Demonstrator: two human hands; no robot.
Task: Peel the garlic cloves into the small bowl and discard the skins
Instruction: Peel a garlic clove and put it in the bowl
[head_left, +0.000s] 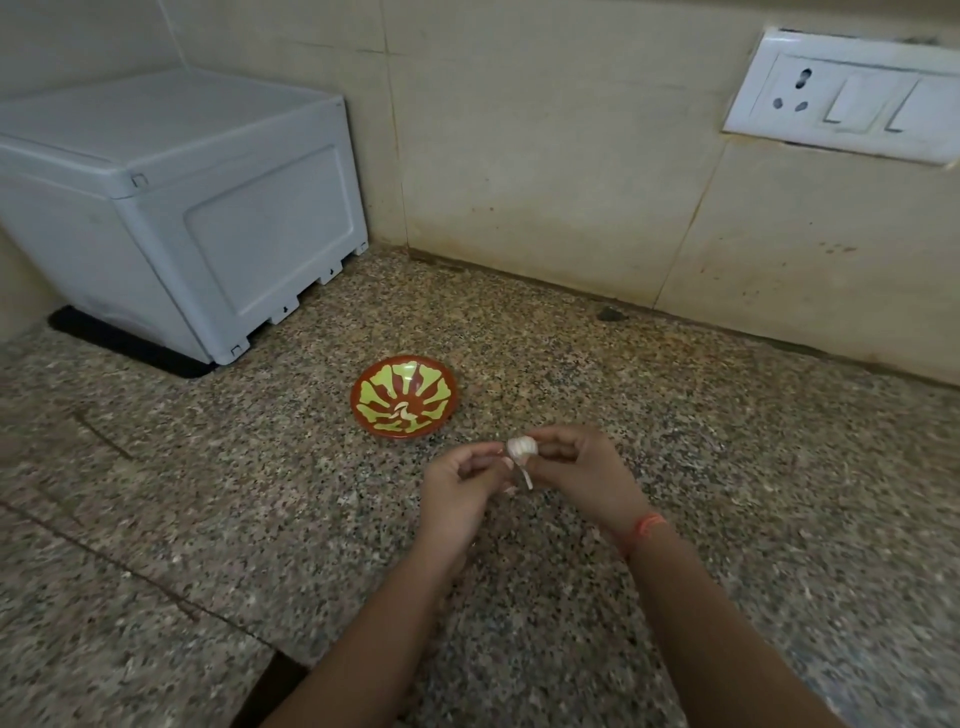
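A small white garlic clove (521, 448) is held between both hands just above the speckled granite counter (260, 519). My right hand (576, 473) pinches the clove from the right. My left hand (462, 491) has its fingers curled at the clove's left side, where a strip of papery skin (525, 477) hangs down. A small shallow bowl (404, 397), red-brown with a yellow-green fan pattern, sits on the counter just beyond and left of my hands. A small pale piece lies near its middle; I cannot tell if it is garlic or pattern.
A white plastic appliance box (176, 208) stands on a black mat at the back left. A tiled wall (571, 182) runs behind the counter, with a white socket and switch plate (847, 104) at the upper right. A small dark speck (610, 313) lies by the wall.
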